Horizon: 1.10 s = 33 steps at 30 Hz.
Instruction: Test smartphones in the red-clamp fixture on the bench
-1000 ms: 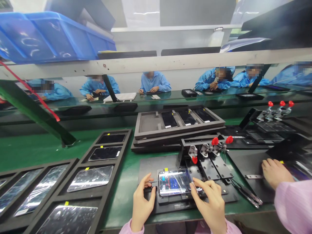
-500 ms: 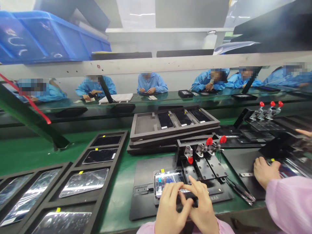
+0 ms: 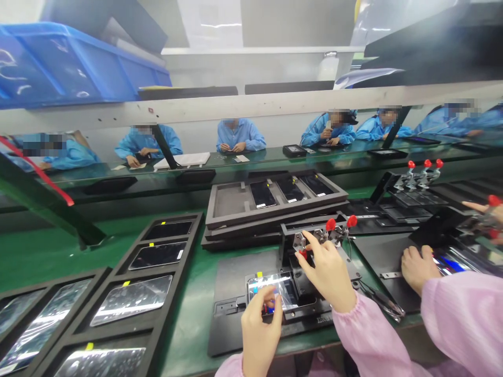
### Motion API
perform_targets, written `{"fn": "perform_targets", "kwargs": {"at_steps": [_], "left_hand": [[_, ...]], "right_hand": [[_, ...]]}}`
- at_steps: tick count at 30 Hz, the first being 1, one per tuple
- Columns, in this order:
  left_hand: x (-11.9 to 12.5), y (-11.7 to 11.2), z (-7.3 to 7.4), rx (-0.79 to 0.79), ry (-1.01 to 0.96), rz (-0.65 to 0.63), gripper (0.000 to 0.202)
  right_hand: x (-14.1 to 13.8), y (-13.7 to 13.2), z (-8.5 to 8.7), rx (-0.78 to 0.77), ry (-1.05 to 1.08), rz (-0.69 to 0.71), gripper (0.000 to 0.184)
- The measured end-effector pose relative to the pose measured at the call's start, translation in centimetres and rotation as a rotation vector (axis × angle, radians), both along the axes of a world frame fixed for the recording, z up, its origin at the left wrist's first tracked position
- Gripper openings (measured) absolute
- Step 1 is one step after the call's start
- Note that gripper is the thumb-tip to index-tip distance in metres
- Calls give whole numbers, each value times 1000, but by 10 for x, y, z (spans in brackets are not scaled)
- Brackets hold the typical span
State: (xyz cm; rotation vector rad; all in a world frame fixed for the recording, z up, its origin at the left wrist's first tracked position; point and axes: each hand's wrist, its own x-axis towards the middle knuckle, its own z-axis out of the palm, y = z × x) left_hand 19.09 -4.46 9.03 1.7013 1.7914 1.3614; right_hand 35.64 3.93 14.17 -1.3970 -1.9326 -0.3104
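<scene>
Display panel (image 3: 281,288) lies flat in the nest of the black fixture (image 3: 231,285) on the green bench. It sits to the right of the foam trays (image 3: 129,314), which hold other film-covered panels, and it catches the light with a glossy glare. The left hand (image 3: 259,327) comes up from the near edge with its fingers curled onto the panel's near left corner and the thumb alongside. Whether it pinches the edge or only presses down cannot be told. Just right of the panel and a little beyond it, the right hand (image 3: 328,272) is loosely spread and encloses nothing. Its index finger stretches to the leftmost toggle clamp (image 3: 299,243), whose red tip points down toward the panel. The step in hand looks like seating the panel and locking it. Swinging that clamp calls for the panel to stay square in its nest under the left hand, with the fingers clear of the clamp's foot. Farther right, tweezers (image 3: 383,303) lie on the bench. Beyond them a co-worker's hand (image 3: 418,267) rests on a neighbouring fixture.
</scene>
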Motion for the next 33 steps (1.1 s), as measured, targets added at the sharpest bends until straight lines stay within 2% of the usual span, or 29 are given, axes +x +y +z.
{"fn": "perform_targets", "kwargs": {"at_steps": [3, 6, 8, 12, 14, 16, 20, 27, 33], "left_hand": [[-6, -1, -1, 4, 35, 75, 25], [-13, -2, -3, -18, 72, 122, 28], [-16, -2, -5, -35, 81, 139, 27], [-18, -1, -11, -53, 55, 148, 26], [-18, 0, -13, -71, 14, 129, 25], [-17, 0, -14, -88, -24, 118, 23], [-16, 1, -9, -102, -105, 126, 25], [-16, 2, 1, -85, -204, 149, 33], [-10, 4, 5, -61, -266, 230, 41]], "right_hand": [[-10, 2, 3, -6, -102, -12, 47], [-14, -1, 17, 1, -34, -26, 39], [-12, -2, 29, -17, 85, -3, 37], [-5, -11, 43, -21, 539, 170, 50], [-2, -19, 40, 22, 660, 222, 42], [0, -29, 33, 37, 674, 232, 34], [6, -42, 16, 9, 721, 238, 31], [25, -46, 2, 32, 774, 163, 24], [32, -49, -7, 35, 796, 151, 21]]}}
